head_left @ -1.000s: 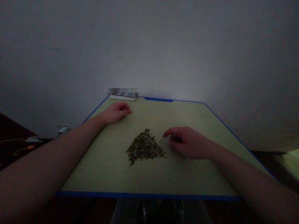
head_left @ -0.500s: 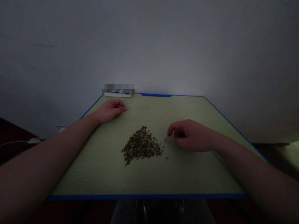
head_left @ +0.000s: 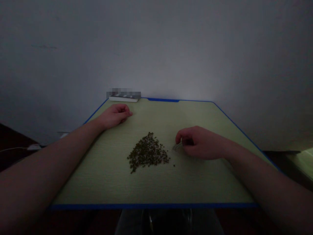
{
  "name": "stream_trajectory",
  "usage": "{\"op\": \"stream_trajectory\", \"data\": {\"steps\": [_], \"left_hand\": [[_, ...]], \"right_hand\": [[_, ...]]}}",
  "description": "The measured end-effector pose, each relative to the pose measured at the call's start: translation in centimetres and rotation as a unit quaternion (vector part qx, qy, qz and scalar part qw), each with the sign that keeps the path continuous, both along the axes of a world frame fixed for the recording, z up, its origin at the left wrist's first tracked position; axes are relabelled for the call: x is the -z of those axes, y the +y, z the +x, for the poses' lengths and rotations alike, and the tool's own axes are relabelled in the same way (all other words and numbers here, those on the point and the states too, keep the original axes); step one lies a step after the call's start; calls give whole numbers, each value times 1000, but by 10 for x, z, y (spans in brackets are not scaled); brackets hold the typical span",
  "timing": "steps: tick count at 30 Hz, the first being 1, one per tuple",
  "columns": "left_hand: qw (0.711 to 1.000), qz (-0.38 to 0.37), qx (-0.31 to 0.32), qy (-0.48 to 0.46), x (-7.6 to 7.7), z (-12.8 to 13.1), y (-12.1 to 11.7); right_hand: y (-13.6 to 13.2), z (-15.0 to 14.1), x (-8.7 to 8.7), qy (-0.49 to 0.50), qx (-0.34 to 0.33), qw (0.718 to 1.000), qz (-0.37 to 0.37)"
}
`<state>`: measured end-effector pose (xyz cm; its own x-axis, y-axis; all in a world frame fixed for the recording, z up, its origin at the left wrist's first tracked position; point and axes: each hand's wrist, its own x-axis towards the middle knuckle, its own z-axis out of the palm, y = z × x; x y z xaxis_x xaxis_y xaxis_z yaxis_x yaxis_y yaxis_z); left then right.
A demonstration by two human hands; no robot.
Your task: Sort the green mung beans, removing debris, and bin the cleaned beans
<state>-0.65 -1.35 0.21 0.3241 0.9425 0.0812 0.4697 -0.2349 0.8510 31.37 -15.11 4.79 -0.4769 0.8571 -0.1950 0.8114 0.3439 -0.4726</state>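
Note:
A loose heap of small dark greenish-brown grains or beans (head_left: 148, 151) lies on the pale table (head_left: 151, 186), with a stray grain (head_left: 174, 165) off to its right. Just right of the heap, my right hand (head_left: 199, 143) rests low with curled fingers around a clear, ridged plastic object (head_left: 177, 147), perhaps a cup; the palm hides most of it. My left hand (head_left: 116, 116) lies on the table beyond the heap and to its left. Its fingers are curled in, with the thumb along them, and nothing shows in it.
A small white-edged device or box (head_left: 123, 98) stands at the far left corner, its upper part blurred out. A blue rim (head_left: 156, 206) borders the table, which meets a grey wall (head_left: 156, 49). White cable (head_left: 14, 149) runs at the left.
Almost nothing differs. My left thumb has drawn in slightly; both hands and the heap keep their places.

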Motion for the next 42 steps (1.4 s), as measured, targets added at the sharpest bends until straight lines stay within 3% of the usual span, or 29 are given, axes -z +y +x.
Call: {"op": "stream_trajectory", "data": {"steps": [10, 20, 42], "left_hand": [[1000, 4, -3, -1, -4, 2, -4], [1000, 3, 3, -20, -3, 1, -3], [1000, 3, 10, -20, 0, 0, 0]], "right_hand": [[8, 10, -5, 3, 23, 1000, 13], [-1, -1, -1, -29, -60, 998, 2], [-6, -7, -2, -6, -79, 997, -23]]}}
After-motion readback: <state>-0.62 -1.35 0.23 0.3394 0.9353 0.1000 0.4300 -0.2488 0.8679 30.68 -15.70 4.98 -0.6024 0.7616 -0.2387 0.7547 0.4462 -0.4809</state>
